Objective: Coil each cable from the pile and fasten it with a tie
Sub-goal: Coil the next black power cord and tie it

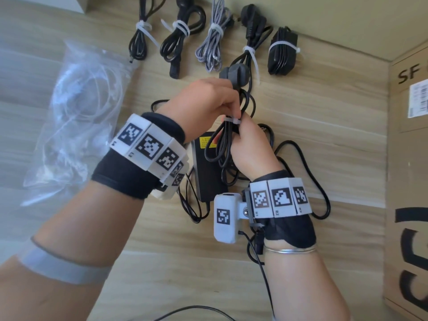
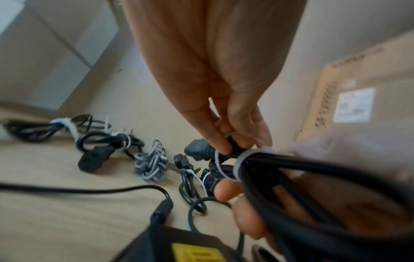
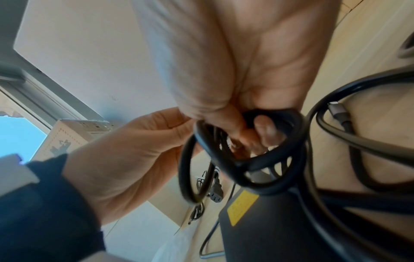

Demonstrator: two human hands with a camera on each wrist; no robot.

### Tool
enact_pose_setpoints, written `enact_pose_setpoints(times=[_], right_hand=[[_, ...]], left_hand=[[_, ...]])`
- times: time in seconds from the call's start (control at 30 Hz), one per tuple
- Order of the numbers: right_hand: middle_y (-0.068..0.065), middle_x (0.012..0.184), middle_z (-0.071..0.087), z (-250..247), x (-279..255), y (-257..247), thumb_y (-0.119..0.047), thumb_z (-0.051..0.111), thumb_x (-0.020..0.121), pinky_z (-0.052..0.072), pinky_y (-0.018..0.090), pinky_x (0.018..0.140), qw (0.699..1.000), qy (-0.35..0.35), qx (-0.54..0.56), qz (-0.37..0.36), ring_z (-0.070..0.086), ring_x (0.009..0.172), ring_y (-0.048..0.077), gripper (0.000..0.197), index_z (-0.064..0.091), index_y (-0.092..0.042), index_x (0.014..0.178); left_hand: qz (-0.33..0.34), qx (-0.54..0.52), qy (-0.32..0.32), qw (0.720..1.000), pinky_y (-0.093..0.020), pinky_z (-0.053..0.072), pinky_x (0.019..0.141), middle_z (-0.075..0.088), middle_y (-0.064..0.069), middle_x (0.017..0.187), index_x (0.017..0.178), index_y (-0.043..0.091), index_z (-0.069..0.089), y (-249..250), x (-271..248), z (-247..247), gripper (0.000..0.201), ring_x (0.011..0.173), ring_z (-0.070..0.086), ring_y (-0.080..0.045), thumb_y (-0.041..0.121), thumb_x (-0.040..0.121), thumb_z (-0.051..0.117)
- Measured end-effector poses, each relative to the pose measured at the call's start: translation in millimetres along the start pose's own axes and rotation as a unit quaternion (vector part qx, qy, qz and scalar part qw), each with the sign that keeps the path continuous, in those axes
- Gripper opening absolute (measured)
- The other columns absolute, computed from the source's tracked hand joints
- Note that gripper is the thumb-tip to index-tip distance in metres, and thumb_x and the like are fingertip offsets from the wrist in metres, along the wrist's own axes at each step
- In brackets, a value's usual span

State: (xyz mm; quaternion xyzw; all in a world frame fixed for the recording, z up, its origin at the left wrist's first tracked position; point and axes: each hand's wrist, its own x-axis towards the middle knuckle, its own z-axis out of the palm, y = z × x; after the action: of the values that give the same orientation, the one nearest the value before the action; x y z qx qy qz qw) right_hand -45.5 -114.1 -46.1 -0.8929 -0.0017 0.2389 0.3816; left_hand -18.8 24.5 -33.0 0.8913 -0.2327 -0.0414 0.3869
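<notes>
Under hands (image 1: 234, 126), head-view-only: tie bag (image 1: 76, 117).

I see five tied bundles (image 1: 215, 34) in a row at the table's (image 1: 324, 112) far edge. A bag (image 1: 76, 117) lies left, a box (image 1: 410, 158) right. The adapter (image 1: 208, 167) sits between them, beneath both hands' coil (image 1: 229, 135).
</notes>
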Motion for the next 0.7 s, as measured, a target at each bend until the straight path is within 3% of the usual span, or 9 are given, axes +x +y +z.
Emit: enact_pose_setpoints(times=[0.03,0.1,0.2,0.3,0.37,0.4,0.5,0.6,0.7], right_hand=[[-0.002,0.091,0.065,0.3,-0.1,0.0,-0.009,0.040,0.096,0.042,0.018,0.066,1.000,0.000,0.001,-0.002,0.059,0.089,0.015,0.020,0.053,-0.011,0.111],[-0.001,0.094,0.066,1.3,-0.3,0.0,-0.010,0.040,0.096,0.040,0.020,0.068,1.000,0.001,0.002,-0.005,0.059,0.089,0.015,0.020,0.053,-0.011,0.112],[-0.008,0.083,0.062,-1.7,-1.4,2.2,-0.008,0.040,0.096,0.040,0.010,0.061,1.000,0.000,0.011,-0.002,0.057,0.077,0.006,0.017,0.053,-0.010,0.107],[-0.012,0.074,0.056,-5.5,-2.2,3.1,-0.007,0.040,0.097,0.036,0.004,0.054,1.000,-0.002,0.021,0.000,0.050,0.065,-0.004,0.014,0.051,-0.012,0.103],[-0.005,0.084,0.062,-4.8,-1.7,2.8,-0.009,0.040,0.097,0.037,0.009,0.056,1.000,-0.002,0.022,-0.002,0.056,0.073,0.005,0.017,0.051,-0.010,0.110],[0.001,0.091,0.064,-3.2,-1.0,2.6,-0.010,0.041,0.097,0.041,0.017,0.063,1.000,-0.002,0.020,0.000,0.059,0.080,0.013,0.018,0.050,-0.010,0.112],[0.007,0.100,0.064,0.2,-1.6,1.1,-0.012,0.042,0.096,0.047,0.034,0.076,1.000,0.000,0.027,0.008,0.059,0.093,0.023,0.020,0.050,-0.011,0.114],[0.006,0.101,0.062,-0.9,-0.5,1.0,-0.012,0.042,0.097,0.047,0.032,0.074,1.000,0.003,0.027,0.011,0.058,0.094,0.021,0.023,0.048,-0.010,0.119],[0.005,0.097,0.059,-3.7,0.1,2.7,-0.010,0.042,0.097,0.044,0.026,0.069,1.000,0.003,0.023,0.008,0.056,0.091,0.020,0.020,0.047,-0.007,0.116]], left_hand=[[-0.009,-0.016,0.007,1.000,-0.016,0.037,0.075,0.059,-0.003,0.081,0.081,0.008,0.071,-0.4,-1.1,0.4,0.022,0.081,0.049,-0.016,0.009,0.085,0.049],[-0.016,-0.029,0.011,0.999,-0.020,0.036,0.076,0.059,0.001,0.081,0.082,0.012,0.073,0.3,-0.2,0.5,0.025,0.082,0.049,-0.017,0.009,0.086,0.048],[-0.039,-0.033,0.018,0.999,-0.020,0.041,0.079,0.063,0.001,0.082,0.086,0.011,0.073,2.5,1.6,4.7,0.016,0.080,0.054,-0.016,0.005,0.085,0.058],[-0.076,-0.084,0.080,0.990,-0.021,0.048,0.073,0.054,0.009,0.086,0.090,0.007,0.063,3.6,-1.8,11.2,0.014,0.072,0.054,-0.006,0.000,0.077,0.067],[-0.115,-0.127,0.110,0.979,-0.016,0.049,0.070,0.040,0.012,0.088,0.090,0.011,0.053,-0.1,-2.7,11.9,0.026,0.069,0.049,-0.007,0.003,0.074,0.072],[-0.133,-0.141,0.110,0.975,-0.016,0.049,0.068,0.039,0.011,0.086,0.089,0.014,0.049,-2.5,-2.0,11.4,0.031,0.067,0.048,-0.010,0.007,0.073,0.074],[-0.166,-0.172,0.085,0.967,-0.025,0.047,0.067,0.044,0.008,0.077,0.079,0.024,0.040,-8.0,0.8,10.8,0.035,0.064,0.047,-0.013,0.020,0.073,0.075],[-0.191,-0.220,0.069,0.954,-0.017,0.050,0.063,0.049,0.009,0.074,0.070,0.023,0.044,-12.2,1.4,13.0,0.027,0.060,0.055,-0.006,0.024,0.077,0.071],[-0.201,-0.337,0.068,0.917,-0.023,0.057,0.066,0.052,0.008,0.066,0.071,0.015,0.051,-15.3,0.9,13.3,0.018,0.057,0.057,-0.001,0.013,0.084,0.063]])
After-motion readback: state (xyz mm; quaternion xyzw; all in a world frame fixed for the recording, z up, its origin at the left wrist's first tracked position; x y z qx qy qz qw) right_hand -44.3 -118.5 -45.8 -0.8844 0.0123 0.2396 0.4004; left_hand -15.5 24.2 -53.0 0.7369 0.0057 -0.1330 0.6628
